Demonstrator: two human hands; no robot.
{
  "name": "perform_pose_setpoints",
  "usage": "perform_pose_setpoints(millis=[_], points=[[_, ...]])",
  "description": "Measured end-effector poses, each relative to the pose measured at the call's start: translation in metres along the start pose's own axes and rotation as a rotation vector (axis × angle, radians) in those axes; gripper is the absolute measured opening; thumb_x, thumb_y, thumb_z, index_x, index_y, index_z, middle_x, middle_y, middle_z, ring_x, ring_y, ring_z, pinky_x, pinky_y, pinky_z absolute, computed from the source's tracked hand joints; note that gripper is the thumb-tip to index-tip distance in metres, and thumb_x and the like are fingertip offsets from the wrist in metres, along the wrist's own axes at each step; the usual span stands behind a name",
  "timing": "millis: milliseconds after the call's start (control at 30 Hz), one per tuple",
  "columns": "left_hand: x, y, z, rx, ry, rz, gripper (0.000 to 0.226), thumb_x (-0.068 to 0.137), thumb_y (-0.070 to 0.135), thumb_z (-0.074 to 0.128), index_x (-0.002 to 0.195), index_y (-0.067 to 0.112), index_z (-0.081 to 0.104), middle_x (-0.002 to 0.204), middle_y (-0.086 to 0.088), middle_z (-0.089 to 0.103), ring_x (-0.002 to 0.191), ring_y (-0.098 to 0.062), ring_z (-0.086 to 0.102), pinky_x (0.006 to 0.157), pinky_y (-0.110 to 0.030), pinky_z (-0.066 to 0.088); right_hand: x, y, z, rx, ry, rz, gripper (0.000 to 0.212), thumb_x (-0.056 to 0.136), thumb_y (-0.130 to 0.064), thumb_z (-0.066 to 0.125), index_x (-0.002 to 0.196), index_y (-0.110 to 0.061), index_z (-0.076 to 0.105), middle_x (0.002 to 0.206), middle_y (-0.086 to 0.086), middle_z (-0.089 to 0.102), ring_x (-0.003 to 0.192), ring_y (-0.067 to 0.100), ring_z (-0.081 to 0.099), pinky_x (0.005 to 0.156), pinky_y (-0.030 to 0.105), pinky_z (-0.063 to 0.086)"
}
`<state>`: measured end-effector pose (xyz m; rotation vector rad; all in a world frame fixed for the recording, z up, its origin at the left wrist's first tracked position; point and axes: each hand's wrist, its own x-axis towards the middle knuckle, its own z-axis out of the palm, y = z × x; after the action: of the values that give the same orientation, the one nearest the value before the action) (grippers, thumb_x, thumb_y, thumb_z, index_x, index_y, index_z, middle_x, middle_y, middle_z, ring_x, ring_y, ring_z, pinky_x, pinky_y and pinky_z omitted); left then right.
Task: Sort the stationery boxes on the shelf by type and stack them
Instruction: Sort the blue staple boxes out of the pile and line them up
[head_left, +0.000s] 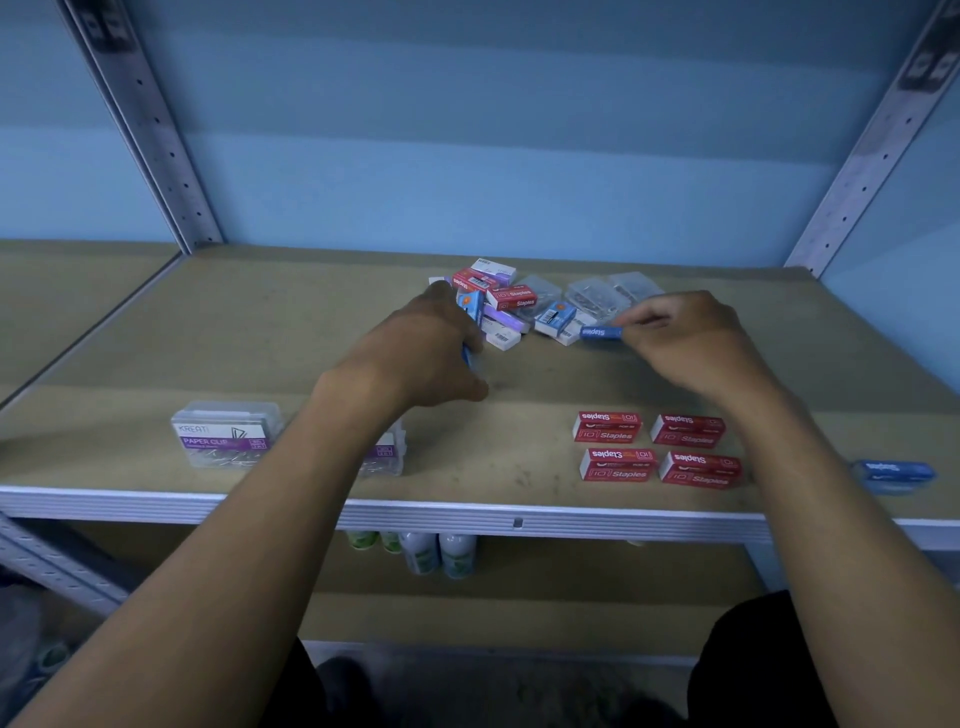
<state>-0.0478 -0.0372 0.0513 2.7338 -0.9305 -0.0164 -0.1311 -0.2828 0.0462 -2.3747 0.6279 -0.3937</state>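
Pinching a blue staples box (601, 332) in my right hand (685, 340) beside the mixed pile (511, 306); my left hand (415, 353) is closing on a blue box at the pile's left edge. Four red staples boxes (657, 449) are lying nearer than the pile; paper clip case (224, 434) lying near-left.

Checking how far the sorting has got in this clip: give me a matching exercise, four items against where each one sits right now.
Items:
1. red staples boxes in a two-by-two group
2. clear paper clip box
3. blue staples box
4. lone blue box

Places:
A. front left of the shelf, left of the left forearm
B. far right front edge of the shelf
C. in the grip of the right hand, beside the mixed pile
D. front right, beside the right forearm

Pairs: 1-D, 2-A, 3-C, 4-B
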Motion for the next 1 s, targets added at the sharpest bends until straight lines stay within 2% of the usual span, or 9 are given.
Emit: perform_pose_setpoints(millis=[67, 167, 300, 433, 533, 700, 800, 867, 1000], points=[[-0.001, 0.003, 0.000, 0.045, -0.032, 0.004, 0.042, 0.073, 0.039, 0.076, 0.113, 0.027, 0.071, 0.113, 0.003, 0.037, 0.102, -0.018, 0.051, 0.088, -0.027, 0.046, -0.002, 0.001, 0.000, -0.026, -0.052, -0.014, 0.024, 0.094, -0.028, 0.056, 0.098, -0.034, 0.080, 0.097, -0.014, 0.069, 0.076, -0.009, 0.053, 0.059, 0.013, 0.037], [-0.002, 0.009, 0.002, 0.088, -0.080, 0.019, 0.039, 0.074, 0.040, 0.075, 0.110, 0.025, 0.071, 0.117, -0.001, 0.040, 0.104, -0.022, 0.054, 0.090, -0.030, 0.049, -0.003, 0.002, 0.001, -0.053, -0.113, -0.023, 0.027, 0.097, -0.028, 0.052, 0.094, -0.039, 0.077, 0.105, -0.013, 0.068, 0.081, -0.006, 0.055, 0.060, 0.017, 0.039], [-0.003, 0.012, 0.004, 0.130, -0.109, 0.035, 0.037, 0.076, 0.042, 0.073, 0.109, 0.024, 0.073, 0.110, 0.000, 0.037, 0.103, -0.024, 0.055, 0.090, -0.033, 0.050, -0.002, 0.005, 0.003, -0.093, -0.144, -0.029, 0.027, 0.098, -0.029, 0.051, 0.088, -0.042, 0.073, 0.112, -0.010, 0.070, 0.095, 0.008, 0.060, 0.064, 0.017, 0.039], [-0.001, 0.006, 0.006, 0.045, -0.076, 0.024, 0.052, 0.072, 0.040, 0.076, 0.122, 0.029, 0.064, 0.120, 0.000, 0.048, 0.113, -0.019, 0.051, 0.095, -0.032, 0.046, -0.001, 0.010, 0.003, -0.125, -0.149, -0.028, 0.024, 0.098, -0.031, 0.053, 0.093, -0.041, 0.074, 0.120, -0.008, 0.071, 0.100, 0.010, 0.058, 0.078, 0.022, 0.039], [0.000, 0.001, 0.006, -0.039, -0.053, 0.002, 0.061, 0.070, 0.040, 0.080, 0.126, 0.030, 0.060, 0.127, 0.002, 0.054, 0.117, -0.016, 0.050, 0.098, -0.031, 0.045, 0.000, 0.012, 0.003, -0.144, -0.142, -0.034, 0.024, 0.098, -0.030, 0.055, 0.104, -0.036, 0.077, 0.122, -0.007, 0.072, 0.099, 0.009, 0.057, 0.082, 0.021, 0.038], [-0.006, -0.011, -0.003, -0.108, -0.063, 0.013, 0.064, 0.068, 0.041, 0.085, 0.127, 0.034, 0.061, 0.120, 0.011, 0.059, 0.105, -0.007, 0.048, 0.085, -0.021, 0.038, -0.001, 0.013, 0.005, -0.162, -0.149, -0.031, 0.021, 0.098, -0.032, 0.059, 0.105, -0.034, 0.078, 0.119, -0.006, 0.073, 0.095, 0.009, 0.056, 0.080, 0.020, 0.038], [-0.009, -0.020, -0.008, -0.127, -0.077, 0.046, 0.053, 0.071, 0.033, 0.084, 0.120, 0.038, 0.065, 0.116, 0.014, 0.058, 0.095, -0.005, 0.050, 0.082, -0.020, 0.037, -0.004, 0.009, 0.004, -0.133, -0.139, -0.045, 0.025, 0.098, -0.027, 0.055, 0.103, -0.037, 0.078, 0.116, -0.010, 0.070, 0.091, 0.006, 0.057, 0.067, 0.017, 0.039], [-0.010, -0.023, -0.010, -0.131, -0.086, 0.063, 0.045, 0.074, 0.028, 0.083, 0.115, 0.040, 0.067, 0.116, 0.014, 0.058, 0.088, -0.003, 0.049, 0.079, -0.019, 0.036, -0.007, 0.006, 0.003, -0.097, -0.126, -0.054, 0.028, 0.096, -0.023, 0.054, 0.099, -0.040, 0.077, 0.108, -0.011, 0.069, 0.082, -0.002, 0.058, 0.061, 0.011, 0.037], [-0.008, -0.020, -0.009, -0.135, -0.064, 0.066, 0.035, 0.071, 0.039, 0.084, 0.105, 0.038, 0.073, 0.111, 0.011, 0.062, 0.083, -0.004, 0.050, 0.079, -0.023, 0.041, -0.013, 0.003, 0.005, -0.065, -0.136, -0.080, 0.029, 0.095, -0.022, 0.056, 0.091, -0.043, 0.076, 0.099, -0.016, 0.069, 0.081, -0.008, 0.058, 0.060, 0.011, 0.038]])
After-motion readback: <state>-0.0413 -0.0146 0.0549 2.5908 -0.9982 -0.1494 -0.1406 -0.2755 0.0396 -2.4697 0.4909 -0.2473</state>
